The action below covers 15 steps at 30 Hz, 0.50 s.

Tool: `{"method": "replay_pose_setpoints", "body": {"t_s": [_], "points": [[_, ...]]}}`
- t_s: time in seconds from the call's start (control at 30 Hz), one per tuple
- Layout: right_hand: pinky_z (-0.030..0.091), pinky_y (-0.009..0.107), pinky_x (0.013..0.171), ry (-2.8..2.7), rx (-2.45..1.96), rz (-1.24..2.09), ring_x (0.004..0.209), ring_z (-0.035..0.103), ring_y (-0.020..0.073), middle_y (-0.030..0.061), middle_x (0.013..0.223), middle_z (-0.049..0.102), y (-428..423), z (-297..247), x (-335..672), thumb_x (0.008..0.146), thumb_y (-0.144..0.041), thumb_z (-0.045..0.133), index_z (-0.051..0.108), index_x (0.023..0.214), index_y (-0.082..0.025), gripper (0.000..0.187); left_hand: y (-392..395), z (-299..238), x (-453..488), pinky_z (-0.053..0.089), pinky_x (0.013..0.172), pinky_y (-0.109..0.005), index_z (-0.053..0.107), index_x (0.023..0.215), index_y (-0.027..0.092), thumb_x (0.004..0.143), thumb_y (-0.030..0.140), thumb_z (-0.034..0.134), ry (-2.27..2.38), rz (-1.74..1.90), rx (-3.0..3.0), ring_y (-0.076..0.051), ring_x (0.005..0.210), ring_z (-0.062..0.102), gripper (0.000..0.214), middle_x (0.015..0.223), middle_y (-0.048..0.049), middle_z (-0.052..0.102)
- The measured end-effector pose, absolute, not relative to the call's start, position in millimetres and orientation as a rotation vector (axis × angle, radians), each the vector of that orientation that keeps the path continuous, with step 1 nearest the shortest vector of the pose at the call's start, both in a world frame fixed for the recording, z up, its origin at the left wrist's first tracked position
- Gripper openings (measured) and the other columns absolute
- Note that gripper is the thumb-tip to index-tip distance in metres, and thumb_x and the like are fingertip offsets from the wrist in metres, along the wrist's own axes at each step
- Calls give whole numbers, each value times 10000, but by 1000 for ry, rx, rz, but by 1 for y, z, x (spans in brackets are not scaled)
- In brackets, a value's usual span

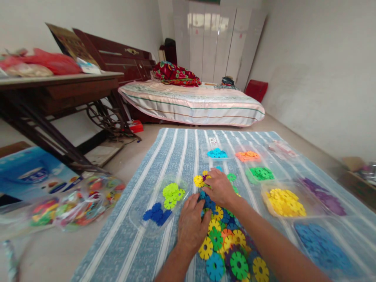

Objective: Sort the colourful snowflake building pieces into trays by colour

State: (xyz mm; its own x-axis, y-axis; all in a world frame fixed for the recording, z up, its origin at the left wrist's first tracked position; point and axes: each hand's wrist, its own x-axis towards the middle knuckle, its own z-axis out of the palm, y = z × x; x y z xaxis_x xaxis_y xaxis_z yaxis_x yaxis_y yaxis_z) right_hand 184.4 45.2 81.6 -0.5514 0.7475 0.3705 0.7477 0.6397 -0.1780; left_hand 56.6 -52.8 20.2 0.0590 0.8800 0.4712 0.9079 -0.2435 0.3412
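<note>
A pile of plastic snowflake discs [216, 239] in mixed colours spreads over the striped cloth. Along its left edge my left hand [192, 223] rests palm down, fingers apart, the tips beside dark blue discs. My right hand [221, 190] reaches across the far end of the pile with curled fingers. Its fingertips are at a few yellow discs [198, 180] and a purple one; what they grip is partly hidden. Left of my hands, a clear tray [136, 213] holds lime green discs [172, 195] and dark blue discs [157, 214].
Clear trays hold light blue [217, 153], orange [247, 156], green [261, 173], yellow [284, 202], purple [323, 196] and blue discs [323, 243]. Bags of colourful pieces [79, 203] lie on the floor at left, near a sewing table [58, 82]. A bed [194, 103] stands beyond.
</note>
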Motion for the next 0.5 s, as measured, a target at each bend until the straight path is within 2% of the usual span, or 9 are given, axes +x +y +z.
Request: {"method": "replay_pose_setpoints", "body": {"t_s": [0.1, 0.27, 0.37, 0.5], "points": [[408, 439, 979, -2483, -1175, 41, 1214, 463, 316, 131, 1132, 638, 30, 66, 175, 799, -300, 629, 725, 787, -160, 170, -53, 26, 57, 467, 994, -466, 635, 1071, 168, 823, 237, 525, -1900, -942, -2294, -270, 1143, 543, 280, 1163, -115, 620], [415, 453, 978, -2456, -1190, 76, 1227, 462, 336, 135, 1190, 621, 31, 60, 172, 744, -220, 659, 725, 739, -149, 97, -53, 27, 57, 458, 1000, -476, 636, 1054, 159, 809, 203, 521, -1908, -929, -2317, -272, 1144, 538, 274, 1175, -122, 612], [432, 451, 959, -2398, -1210, 82, 1197, 491, 328, 97, 1156, 640, 33, 56, 173, 718, -186, 663, 702, 670, -184, 61, -54, 25, 57, 458, 1000, -481, 643, 1041, 174, 803, 199, 524, -1915, -936, -2300, -274, 1156, 532, 267, 1188, -114, 606], [446, 419, 942, -2305, -1209, 62, 1093, 561, 290, 60, 978, 677, 34, 48, 173, 724, -131, 624, 679, 597, -218, 163, -54, 25, 57, 460, 1000, -482, 658, 1010, 170, 804, 200, 525, -1923, -921, -2284, -285, 1180, 519, 247, 1222, -125, 587]]}}
